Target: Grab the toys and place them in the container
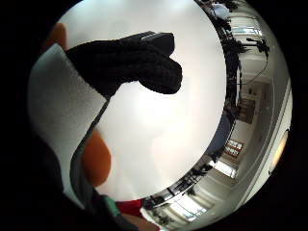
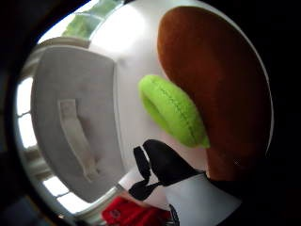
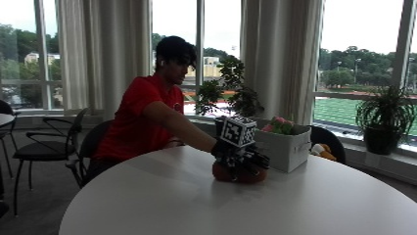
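One gloved hand on brown toy — grey container beside

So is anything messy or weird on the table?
Nothing looks spilled or broken. The gloved hand rests on a brown toy lying on the white table beside the grey bin, which already holds pink and green toys.

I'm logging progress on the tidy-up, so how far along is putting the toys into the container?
Partly done, it seems: the grey container already holds at least one toy, pink and green showing above its rim. In hand: the gloved right hand rests on a brown plush toy beside the container; whether the toy is off the table yet is unclear. Left: getting that toy into the container. Another plush shows behind the container.
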{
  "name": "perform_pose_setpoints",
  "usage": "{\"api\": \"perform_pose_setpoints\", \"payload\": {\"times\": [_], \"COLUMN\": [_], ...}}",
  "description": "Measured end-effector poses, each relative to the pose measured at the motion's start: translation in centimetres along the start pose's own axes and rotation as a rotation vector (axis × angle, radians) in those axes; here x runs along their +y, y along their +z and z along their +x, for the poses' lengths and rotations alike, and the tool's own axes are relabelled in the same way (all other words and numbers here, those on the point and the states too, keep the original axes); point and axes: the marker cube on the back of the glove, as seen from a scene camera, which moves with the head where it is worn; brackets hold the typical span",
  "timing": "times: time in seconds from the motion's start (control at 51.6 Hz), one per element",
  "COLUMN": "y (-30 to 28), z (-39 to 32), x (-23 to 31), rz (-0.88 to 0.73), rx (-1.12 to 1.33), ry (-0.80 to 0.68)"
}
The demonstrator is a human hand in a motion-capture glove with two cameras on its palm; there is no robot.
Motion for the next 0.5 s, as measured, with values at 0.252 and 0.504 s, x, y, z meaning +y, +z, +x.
{"api": "perform_pose_setpoints", "payload": {"times": [0.252,0.504], "y": [1.7,1.4], "z": [-1.2,-1.5], "x": [-0.1,0.2], "rz": [-0.092,-0.089], "rx": [0.103,0.068], "ry": [-0.043,-0.04]}}
